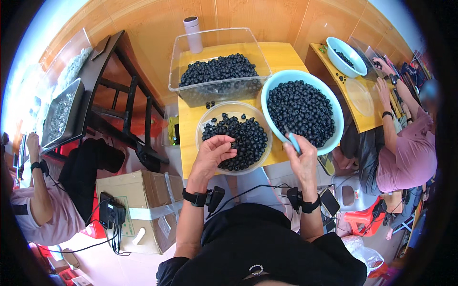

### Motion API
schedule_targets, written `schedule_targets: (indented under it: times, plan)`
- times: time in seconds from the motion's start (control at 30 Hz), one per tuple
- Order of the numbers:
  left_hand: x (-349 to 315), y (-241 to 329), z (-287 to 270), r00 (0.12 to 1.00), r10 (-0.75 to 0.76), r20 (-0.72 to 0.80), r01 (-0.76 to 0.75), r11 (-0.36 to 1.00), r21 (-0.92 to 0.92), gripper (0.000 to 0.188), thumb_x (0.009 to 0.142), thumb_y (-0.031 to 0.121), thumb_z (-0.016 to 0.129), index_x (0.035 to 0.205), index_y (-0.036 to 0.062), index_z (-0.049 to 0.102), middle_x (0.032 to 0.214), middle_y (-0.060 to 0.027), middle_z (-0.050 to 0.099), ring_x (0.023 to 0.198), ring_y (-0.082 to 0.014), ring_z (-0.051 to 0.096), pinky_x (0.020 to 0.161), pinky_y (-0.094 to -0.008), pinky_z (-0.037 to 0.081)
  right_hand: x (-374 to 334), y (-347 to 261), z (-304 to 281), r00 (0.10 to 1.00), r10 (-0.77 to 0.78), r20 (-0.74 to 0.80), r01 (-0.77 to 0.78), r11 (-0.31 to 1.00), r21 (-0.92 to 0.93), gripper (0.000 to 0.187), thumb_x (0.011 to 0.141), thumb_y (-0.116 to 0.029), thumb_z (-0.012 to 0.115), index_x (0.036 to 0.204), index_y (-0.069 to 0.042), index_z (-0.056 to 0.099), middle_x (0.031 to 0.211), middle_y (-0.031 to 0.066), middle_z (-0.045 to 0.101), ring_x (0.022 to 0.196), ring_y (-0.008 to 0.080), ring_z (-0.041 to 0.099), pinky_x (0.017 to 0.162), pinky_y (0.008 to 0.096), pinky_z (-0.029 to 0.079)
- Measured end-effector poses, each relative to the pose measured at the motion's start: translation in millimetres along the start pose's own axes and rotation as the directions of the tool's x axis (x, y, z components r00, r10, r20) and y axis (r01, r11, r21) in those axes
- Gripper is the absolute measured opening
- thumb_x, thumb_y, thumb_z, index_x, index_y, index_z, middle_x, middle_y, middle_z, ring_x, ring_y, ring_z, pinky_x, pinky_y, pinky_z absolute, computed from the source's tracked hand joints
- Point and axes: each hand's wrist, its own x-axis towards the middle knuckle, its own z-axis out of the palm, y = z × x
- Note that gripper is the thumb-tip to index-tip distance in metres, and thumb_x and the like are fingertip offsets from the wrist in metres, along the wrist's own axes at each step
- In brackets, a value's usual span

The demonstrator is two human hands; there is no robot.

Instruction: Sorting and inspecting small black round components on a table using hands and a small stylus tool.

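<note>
The left hand (pixel 213 151) curls loosely, fingers bent, over the near rim of a round clear plastic bowl (pixel 206 125), its fingertips touching the small dark round beads (pixel 241 136) heaped inside; whether it pinches one I cannot tell. The right hand (pixel 301 153) is closed around a slim light-blue stick-like tool (pixel 294 142), held at the near rim of a wide pale-blue round bowl (pixel 334 102) filled nearly level with the same matte dark beads. Both bowls sit at the near edge of a small yellow wooden surface (pixel 286 55), touching each other. Behind them, at the far edge, a rectangular clear plastic tub (pixel 217 37) holds a deep mound of beads, with a pale cylindrical bottle (pixel 193 33) standing in its far left corner. A few loose beads (pixel 209 104) lie between tub and clear bowl. Bare wood shows only at the far right corner and along the left edge.
</note>
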Motion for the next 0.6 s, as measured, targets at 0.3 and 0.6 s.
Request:
schedule_targets:
  times: [0.3, 0.6]
  plan:
    - [-16, -10, 6, 0.987, -0.005, 0.158, 0.078, 0.886, -0.456, 0.017, 0.086, 0.002, 0.059, 0.103, 0.0013, 0.059, 0.095, -0.0109, 0.065, 0.080, -0.0139, 0.066, 0.073, -0.0257, 0.057, -14, -41, 34, 0.926, -0.175, 0.334, 0.102, 0.969, 0.224, 0.021, 0.080, -0.014, 0.066, 0.098, -0.003, 0.064, 0.080, 0.0112, 0.064, 0.069, 0.0284, 0.063, 0.059, 0.0346, 0.049]
    - [-21, -13, 6, 0.982, 0.008, 0.189, 0.083, 0.878, -0.472, 0.016, 0.088, 0.005, 0.058, 0.103, 0.0010, 0.056, 0.097, -0.0140, 0.061, 0.079, -0.0148, 0.065, 0.071, -0.0252, 0.058, -15, -40, 35, 0.913, -0.208, 0.352, 0.151, 0.972, 0.183, 0.022, 0.079, -0.019, 0.068, 0.095, -0.004, 0.065, 0.076, 0.0091, 0.063, 0.060, 0.0255, 0.063, 0.052, 0.0341, 0.048]
